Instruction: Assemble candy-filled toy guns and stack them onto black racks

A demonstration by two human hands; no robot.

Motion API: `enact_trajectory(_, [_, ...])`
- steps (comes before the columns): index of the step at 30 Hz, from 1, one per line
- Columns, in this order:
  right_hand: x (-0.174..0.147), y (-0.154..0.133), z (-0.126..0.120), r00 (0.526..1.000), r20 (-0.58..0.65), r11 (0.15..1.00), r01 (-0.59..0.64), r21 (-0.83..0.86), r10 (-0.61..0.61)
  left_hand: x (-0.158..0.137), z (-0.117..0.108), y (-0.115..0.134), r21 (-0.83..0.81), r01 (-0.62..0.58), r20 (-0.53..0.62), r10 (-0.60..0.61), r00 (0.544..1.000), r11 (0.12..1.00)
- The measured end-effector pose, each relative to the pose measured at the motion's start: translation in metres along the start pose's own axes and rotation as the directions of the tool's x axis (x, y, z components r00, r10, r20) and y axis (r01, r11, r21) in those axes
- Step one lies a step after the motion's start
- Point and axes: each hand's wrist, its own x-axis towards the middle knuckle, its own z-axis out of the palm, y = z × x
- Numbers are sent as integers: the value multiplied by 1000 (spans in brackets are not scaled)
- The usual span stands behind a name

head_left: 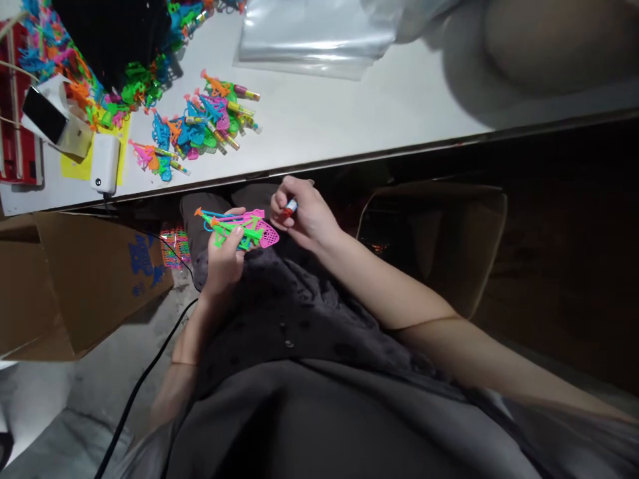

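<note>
pink and green toys [253, 233] sit pinched in the left hand [226, 258], mid-frame; the right hand [307, 211] curls round a tube [289, 208] — not yet with them. bundles [194, 135] (seemingly done, tubes included) lie upper left — the pile [137, 86] above them looks undone.

Left hand [227, 255] clasped, right hand [307, 211] curled nearby

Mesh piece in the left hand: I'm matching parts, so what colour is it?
The mesh piece is bright pink, best seen in the head view.
</note>
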Motion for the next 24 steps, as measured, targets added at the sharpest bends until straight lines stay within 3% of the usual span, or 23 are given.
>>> enact_trajectory(7, [2, 12, -5, 986, -161, 998, 44, 43, -36, 8, 12, -13, -27, 104, 80, -102, 992, 994])
enact_trajectory(12, [4, 20, -7, 963, -249, 994, 91, -63, -104, 9, 19, -11, 108, 25, 115, -37, 993, 994])
enact_trajectory(18, [0, 18, -5, 923, -320, 976, 188, -114, -215, 3, 32, -21, 64, -42, 12, 41, 999, 997])
enact_trajectory(24, [0, 8, -5, 922, -328, 974, 162, -158, -207, 2, 43, -29, 2, -11, -91, 11, 996, 1000])
